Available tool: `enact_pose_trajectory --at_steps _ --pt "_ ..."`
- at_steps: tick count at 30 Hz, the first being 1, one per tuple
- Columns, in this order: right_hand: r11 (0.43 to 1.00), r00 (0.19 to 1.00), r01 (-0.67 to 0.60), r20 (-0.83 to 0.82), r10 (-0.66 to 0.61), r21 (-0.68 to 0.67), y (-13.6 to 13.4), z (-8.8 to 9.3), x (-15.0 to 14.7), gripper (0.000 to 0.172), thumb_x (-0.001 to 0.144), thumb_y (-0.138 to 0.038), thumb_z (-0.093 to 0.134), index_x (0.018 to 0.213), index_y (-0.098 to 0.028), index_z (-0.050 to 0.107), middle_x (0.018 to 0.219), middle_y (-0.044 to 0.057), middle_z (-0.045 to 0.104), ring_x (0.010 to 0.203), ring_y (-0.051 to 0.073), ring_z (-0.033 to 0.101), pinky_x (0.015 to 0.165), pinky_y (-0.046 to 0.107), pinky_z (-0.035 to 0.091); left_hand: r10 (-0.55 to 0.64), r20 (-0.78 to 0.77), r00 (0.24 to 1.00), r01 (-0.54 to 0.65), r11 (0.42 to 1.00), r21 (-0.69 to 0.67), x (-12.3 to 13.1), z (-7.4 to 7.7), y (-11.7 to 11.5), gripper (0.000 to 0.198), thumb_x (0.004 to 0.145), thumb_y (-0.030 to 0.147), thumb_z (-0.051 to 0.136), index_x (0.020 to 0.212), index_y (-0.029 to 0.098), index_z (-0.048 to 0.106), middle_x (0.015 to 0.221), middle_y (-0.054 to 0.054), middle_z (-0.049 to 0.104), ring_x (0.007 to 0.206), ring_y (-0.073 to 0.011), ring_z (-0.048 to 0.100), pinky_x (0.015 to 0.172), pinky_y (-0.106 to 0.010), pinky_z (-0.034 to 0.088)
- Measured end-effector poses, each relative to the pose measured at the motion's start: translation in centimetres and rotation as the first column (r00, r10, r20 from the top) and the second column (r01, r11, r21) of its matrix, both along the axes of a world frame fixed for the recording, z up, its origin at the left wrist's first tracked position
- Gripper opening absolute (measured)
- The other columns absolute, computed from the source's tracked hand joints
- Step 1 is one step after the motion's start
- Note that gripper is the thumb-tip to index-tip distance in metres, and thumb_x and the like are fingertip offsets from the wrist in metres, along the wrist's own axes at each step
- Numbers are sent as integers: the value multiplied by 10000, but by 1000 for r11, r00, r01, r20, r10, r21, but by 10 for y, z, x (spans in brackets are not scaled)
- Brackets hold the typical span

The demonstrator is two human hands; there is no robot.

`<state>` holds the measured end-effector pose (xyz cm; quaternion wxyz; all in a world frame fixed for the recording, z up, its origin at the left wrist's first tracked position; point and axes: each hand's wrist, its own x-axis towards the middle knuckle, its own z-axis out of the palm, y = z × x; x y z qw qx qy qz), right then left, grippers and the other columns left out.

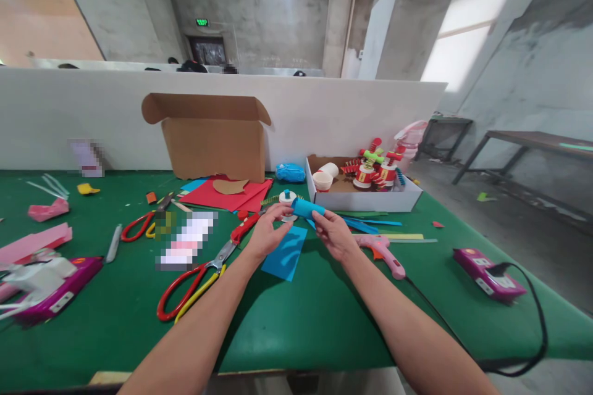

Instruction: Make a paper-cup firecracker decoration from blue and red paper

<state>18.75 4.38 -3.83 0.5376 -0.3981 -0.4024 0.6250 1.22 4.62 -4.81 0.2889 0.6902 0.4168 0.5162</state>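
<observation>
We hold a small rolled tube of blue paper (308, 207) above the green tabletop (301, 321), left hand (265, 233) and right hand (332, 233) pinched on its ends, seemingly keeping the curl closed. A flat blue paper sheet (285, 253) lies just below, a pink glue gun (384, 254) near the right hand

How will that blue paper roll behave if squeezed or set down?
The blue paper roll looks thin and light, so it probably crushes under a firm grip. Being round, it may roll on the green table.
</observation>
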Motion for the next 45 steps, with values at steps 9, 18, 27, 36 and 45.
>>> enact_pose_trajectory --at_steps 9,18,27,36,45 --pt "998 999 -33 25 31 60 0 -3 0 412 496 -446 832 663 -161 587 431 -106 338 419 34 228 423 234 119 49 67 997 -48 999 -13 1 6 -2 224 772 382 576 733 187 679 941 -80 664 974 -218 590 880 -327 458" --pt "998 996 -52 73 49 44 -2 0 0 415 494 -442 830 691 -148 614 444 -105 334 419 30 202 436 245 91 62 48 997 -61 998 -29 1 12 -6 208 759 365 569 692 189 660 1042 -90 644 982 -222 584 902 -341 439" --pt "999 989 -10 149 3 47 -2 -1 0 433 493 -429 821 758 -135 646 495 -84 446 429 33 228 441 236 118 35 65 997 -32 998 -48 1 11 -7 291 788 436 555 735 183 687 1068 -99 643 1003 -223 582 915 -342 433" --pt "979 955 69 271 -121 194 -3 5 1 411 592 -558 729 711 -173 650 484 -71 392 451 65 252 447 242 163 110 186 976 -74 978 -193 0 10 -3 269 670 454 679 665 185 698 994 -80 671 998 -235 588 883 -326 431" --pt "973 894 46 425 -142 228 -2 2 2 462 575 -639 689 610 -181 640 505 -49 383 485 87 304 462 249 226 149 346 927 -43 955 -295 0 11 -3 311 607 484 728 602 177 677 900 -49 692 940 -219 589 837 -300 432"
